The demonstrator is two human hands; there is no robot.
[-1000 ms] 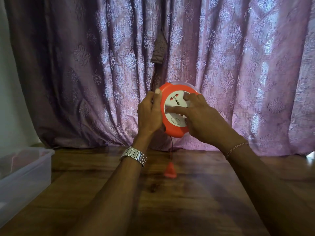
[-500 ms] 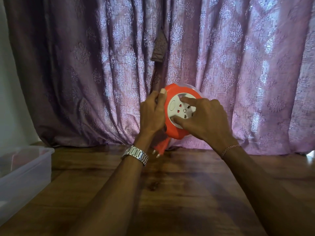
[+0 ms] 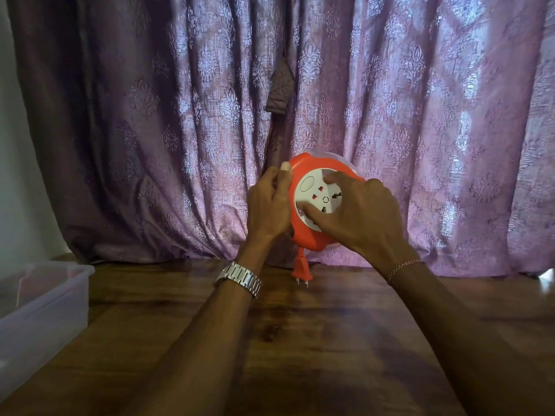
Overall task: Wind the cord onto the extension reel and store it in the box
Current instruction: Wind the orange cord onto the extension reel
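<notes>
Head view: left hand [image 3: 267, 205] grips the orange extension reel's [image 3: 309, 235] rim at 9 o'clock, held above the wooden table [image 3: 300, 340]; right hand's [image 3: 360, 214] fingers press its white socket face [image 3: 315, 193]. Plug [image 3: 301, 270] dangles at 6 o'clock. Clear box [image 3: 45, 310] sits far left.

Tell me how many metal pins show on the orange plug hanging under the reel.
2. Both stick out of the bottom of the plug, side by side, just above the table. A third could be hidden behind them.
</notes>
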